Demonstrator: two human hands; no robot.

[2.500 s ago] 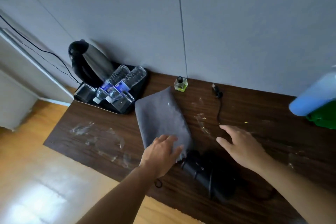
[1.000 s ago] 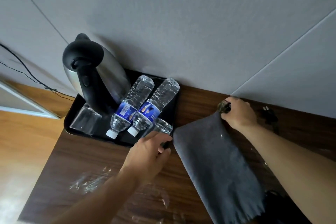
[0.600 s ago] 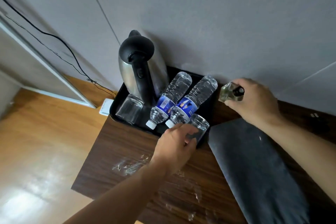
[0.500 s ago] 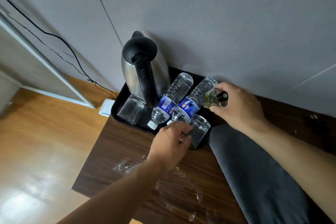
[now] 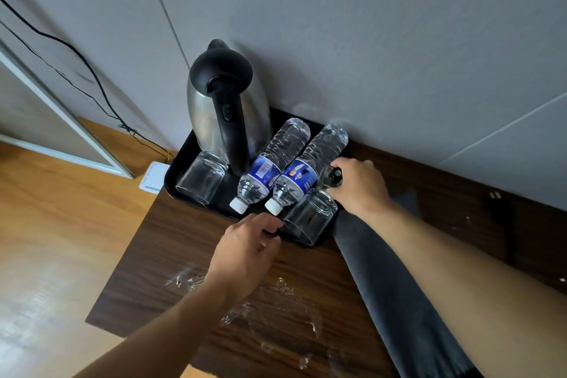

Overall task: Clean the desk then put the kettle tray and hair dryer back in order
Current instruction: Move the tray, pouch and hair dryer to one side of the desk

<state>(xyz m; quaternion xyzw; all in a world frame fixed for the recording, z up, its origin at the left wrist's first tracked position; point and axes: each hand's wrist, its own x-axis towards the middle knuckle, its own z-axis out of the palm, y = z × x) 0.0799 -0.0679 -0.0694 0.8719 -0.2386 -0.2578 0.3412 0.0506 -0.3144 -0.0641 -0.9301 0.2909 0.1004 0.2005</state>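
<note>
The left hand (image 5: 245, 252) is narrow: thumb and curled fingers pinch the near rim of the black tray (image 5: 171, 184), just beside the cap of the right-hand water bottle (image 5: 310, 169). The right hand (image 5: 359, 190) is closed round a small bottle (image 5: 333, 178) with a black cap and holds it at the tray's right edge, close against that same water bottle and just far of the near glass (image 5: 306, 218). Whether the small bottle already stands on the tray I cannot tell. The tray sits at the far left corner of the bench (image 5: 159, 255), against the wall. It carries the kettle (image 5: 227, 107) upright at the far side, a second glass (image 5: 202, 181) at its left, and a second water bottle (image 5: 270, 166) lying beside the first. A grey cloth (image 5: 392, 291) runs from the tray's right edge toward the near right, under the right forearm. Wet smears (image 5: 276, 310) cover the wood near the left wrist, so the wiping looks undone. The hair dryer is not in view. The risks seem these: if the small bottle is set half on the rim, it may tip. A tug on the tray could roll the lying bottles or topple the near glass. The right wrist could also catch that glass as it withdraws.
</note>
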